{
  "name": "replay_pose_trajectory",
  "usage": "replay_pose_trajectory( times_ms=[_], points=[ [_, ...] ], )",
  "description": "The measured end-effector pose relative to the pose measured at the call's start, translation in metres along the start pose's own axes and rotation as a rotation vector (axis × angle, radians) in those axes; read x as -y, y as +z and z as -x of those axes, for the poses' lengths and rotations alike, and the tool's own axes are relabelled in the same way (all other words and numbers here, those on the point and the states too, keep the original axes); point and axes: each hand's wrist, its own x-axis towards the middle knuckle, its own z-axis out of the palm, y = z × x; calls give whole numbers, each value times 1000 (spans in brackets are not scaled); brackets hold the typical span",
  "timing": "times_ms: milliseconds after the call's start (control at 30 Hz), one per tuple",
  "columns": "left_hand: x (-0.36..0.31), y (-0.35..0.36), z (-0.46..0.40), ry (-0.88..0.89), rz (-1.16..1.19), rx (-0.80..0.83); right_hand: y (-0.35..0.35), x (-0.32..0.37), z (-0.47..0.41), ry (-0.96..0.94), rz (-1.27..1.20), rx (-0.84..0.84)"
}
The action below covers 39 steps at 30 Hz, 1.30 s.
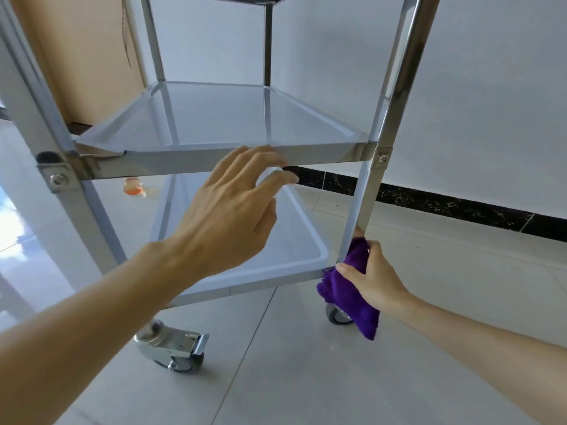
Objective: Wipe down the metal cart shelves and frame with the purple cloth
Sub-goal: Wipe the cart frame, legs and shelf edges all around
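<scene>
Gripping the purple cloth [349, 289] against the cart's post [365, 207] at four o'clock, right hand [372, 279]; left hand [233, 207] relaxed, unclenched, centre, before the bare middle shelf [214, 118].

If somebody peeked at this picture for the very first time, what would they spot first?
Probably the bright purple cloth, which the right hand grips against the cart's near right leg, low down by the bottom shelf. Next, the big left hand in the middle, fingers relaxed, reaching at the front edge of the middle shelf.
</scene>
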Motion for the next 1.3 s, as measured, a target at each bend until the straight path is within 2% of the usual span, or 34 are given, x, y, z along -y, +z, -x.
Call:
replay_pose_trajectory(
  times_ms=[133, 233, 333, 533, 633, 700, 833, 967, 1033, 1133, 1233, 1300],
  points=[
    [22, -19, 69, -33, 8, 176, -11, -10, 27, 105, 116, 157],
    [41, -28, 106, -247, 46, 313, -7, 4, 40, 78, 178, 215],
    [58, -31, 124, -495, 162, 378, 12, 33, 45, -57, 199, 283],
    [83, -40, 126, -732, 320, 433, 80, 113, 36, -311, 158, 326],
    [97, -48, 131, -971, 320, 510, 115, 144, 34, -405, 135, 338],
    [104, -52, 139, -1063, 244, 550, 137, 161, 34, -472, 151, 331],
    [116, -53, 148, -1003, 180, 421, 178, 178, 34, -561, 247, 325],
    [110, -41, 146, -837, 345, 253, 218, 151, 35, -609, 624, 462],
    [104, -30, 144, -896, 423, 147, 235, 135, 34, -667, 755, 409],
    [92, -17, 140, -960, 477, 4, 247, 128, 33, -731, 803, 294],
    [89, -8, 141, -957, 506, -83, 253, 128, 33, -779, 828, 290],
    [90, -7, 142, -936, 505, -82, 248, 125, 30, -827, 833, 303]
  ],
)
